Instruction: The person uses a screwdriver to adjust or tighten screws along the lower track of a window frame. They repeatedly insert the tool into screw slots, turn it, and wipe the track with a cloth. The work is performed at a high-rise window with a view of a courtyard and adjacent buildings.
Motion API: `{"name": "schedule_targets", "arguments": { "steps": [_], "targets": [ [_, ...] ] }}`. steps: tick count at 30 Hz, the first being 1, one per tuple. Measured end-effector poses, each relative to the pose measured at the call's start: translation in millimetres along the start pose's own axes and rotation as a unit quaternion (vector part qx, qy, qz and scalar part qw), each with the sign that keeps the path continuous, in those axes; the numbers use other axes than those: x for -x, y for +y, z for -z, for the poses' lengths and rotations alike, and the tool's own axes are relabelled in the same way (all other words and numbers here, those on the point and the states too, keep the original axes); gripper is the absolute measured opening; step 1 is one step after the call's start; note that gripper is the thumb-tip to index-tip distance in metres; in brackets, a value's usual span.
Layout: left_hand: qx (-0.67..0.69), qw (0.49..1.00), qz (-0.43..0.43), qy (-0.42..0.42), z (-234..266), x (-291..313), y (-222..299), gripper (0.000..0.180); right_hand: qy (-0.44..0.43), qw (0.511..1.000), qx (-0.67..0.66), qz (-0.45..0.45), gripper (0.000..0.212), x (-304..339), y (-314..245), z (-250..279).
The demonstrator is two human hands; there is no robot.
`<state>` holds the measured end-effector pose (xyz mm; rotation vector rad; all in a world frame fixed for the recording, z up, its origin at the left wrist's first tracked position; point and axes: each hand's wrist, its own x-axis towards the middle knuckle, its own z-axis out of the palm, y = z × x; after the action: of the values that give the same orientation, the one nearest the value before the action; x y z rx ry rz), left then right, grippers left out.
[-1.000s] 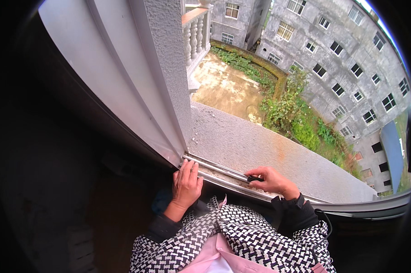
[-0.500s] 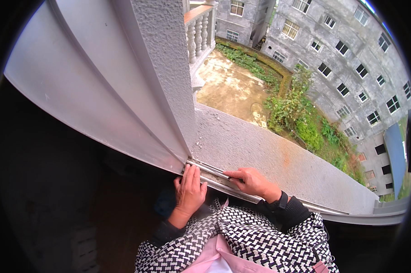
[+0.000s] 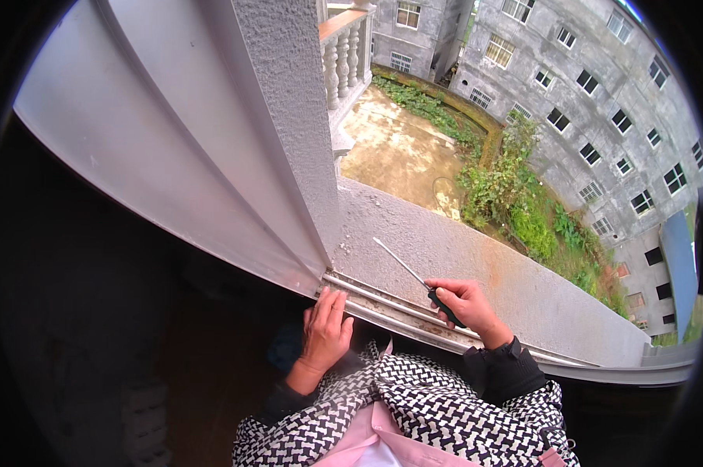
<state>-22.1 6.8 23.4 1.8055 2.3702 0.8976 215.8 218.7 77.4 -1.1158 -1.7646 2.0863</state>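
Observation:
My right hand (image 3: 467, 305) grips the dark handle of a screwdriver (image 3: 402, 265). Its thin metal shaft points up and left, over the rough outer sill (image 3: 445, 249), above the window track. Fingers stretched out, my left hand (image 3: 325, 331) rests on the inner edge of the window track (image 3: 375, 297), close to the corner where the frame meets the upright. Dirt and debris lie in the grooves of the track.
A light metal window frame (image 3: 165, 156) rises on the left beside a rough grey wall (image 3: 285, 101). Beyond the sill is a drop to a yard (image 3: 402, 144) with plants (image 3: 499, 194). A grey building (image 3: 569, 86) stands opposite. Dark room lies at lower left.
My right hand has lifted from the track and moved right, raising the screwdriver so its shaft now shows above the sill. My left hand has barely moved.

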Motion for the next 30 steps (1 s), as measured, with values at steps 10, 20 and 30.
{"name": "schedule_targets", "arguments": {
  "steps": [10,20,30],
  "targets": [
    [0.016,1.0,0.001,-0.014,4.7,6.4,0.9,0.057,-0.061,0.956,0.273,0.087,0.041,7.7,-11.0,-8.7],
    [0.024,0.999,0.009,-0.021,16.7,10.2,7.5,0.054,-0.035,0.841,0.504,0.192,0.033,17.9,-27.9,-13.4],
    [0.024,0.999,0.021,-0.023,17.5,7.8,9.0,0.054,-0.048,0.85,0.459,0.253,0.032,-25.4,-22.2,-46.4]
  ]
}}
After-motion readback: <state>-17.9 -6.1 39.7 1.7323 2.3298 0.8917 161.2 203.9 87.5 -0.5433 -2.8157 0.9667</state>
